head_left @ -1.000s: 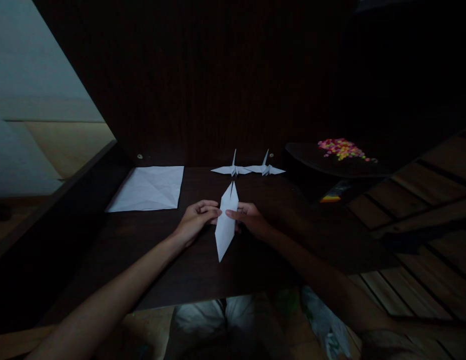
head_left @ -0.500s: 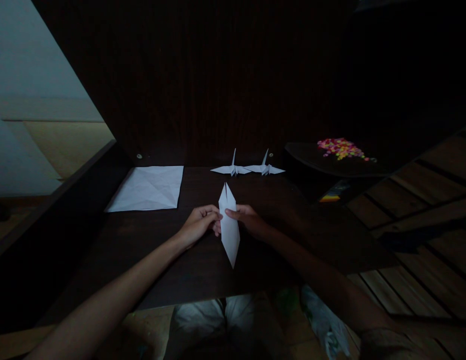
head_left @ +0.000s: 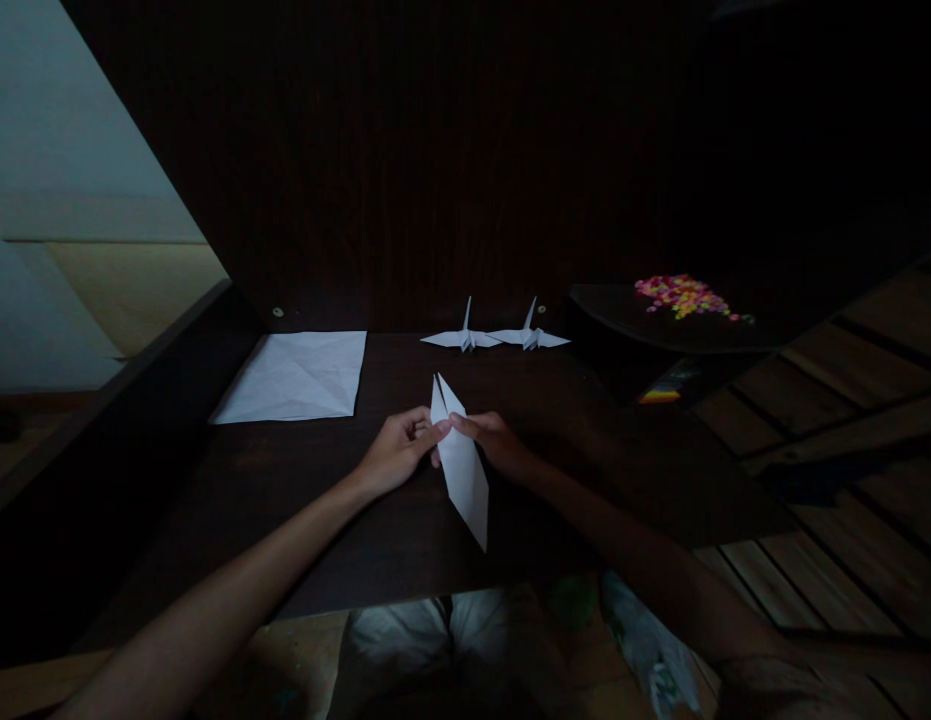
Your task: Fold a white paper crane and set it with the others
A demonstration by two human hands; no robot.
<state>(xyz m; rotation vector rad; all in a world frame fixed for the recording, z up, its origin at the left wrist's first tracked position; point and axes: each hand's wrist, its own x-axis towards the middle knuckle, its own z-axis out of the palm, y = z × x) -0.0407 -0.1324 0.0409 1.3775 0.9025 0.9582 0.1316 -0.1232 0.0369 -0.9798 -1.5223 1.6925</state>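
Folded paper point(head_left: 465, 472) has tilted, its near tip swinging right; left hand point(head_left: 396, 452) and right hand point(head_left: 496, 444) pinch it near the split, over the table point(head_left: 390, 550). Matching thumb pressure should keep creases true.

Clearances over the desktop point(head_left: 277, 470). The folded paper point(head_left: 466, 478), held by the left hand point(head_left: 396, 450) and right hand point(head_left: 499, 442), closes the gap between them. A free lane runs between the left hand and the flat sheet point(head_left: 300, 378); another extends from the right hand toward the curved shelf point(head_left: 611, 312), whose raised edge and small coloured pieces point(head_left: 682, 297) obstruct the right. Two paper cranes point(head_left: 466, 340) block the rear centre before the back panel point(head_left: 405, 180). A side board point(head_left: 112, 425) bounds the left.
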